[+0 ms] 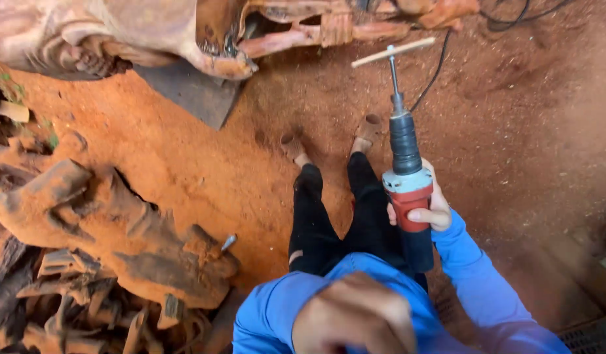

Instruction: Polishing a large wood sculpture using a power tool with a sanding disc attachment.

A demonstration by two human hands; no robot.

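My right hand (435, 208) grips the red and black body of a power grinder (408, 190) and holds it upright in front of me. Its long thin shaft ends in a flat disc (393, 52) at the top. My left hand (354, 316) is raised close to the camera at the bottom centre. It is blurred and shows its back, so the fingers are hidden. Both arms wear blue sleeves. Below them are my legs in black trousers (316, 223) and my dust-covered feet on red sawdust.
A big carved wooden piece (119, 229) coated in red dust lies at the left. More carved wood (185, 33) runs along the top. A dark flat plate (191, 92) rests beneath it. A black cable (437, 69) trails across the ground. A metal grate (591, 335) sits bottom right.
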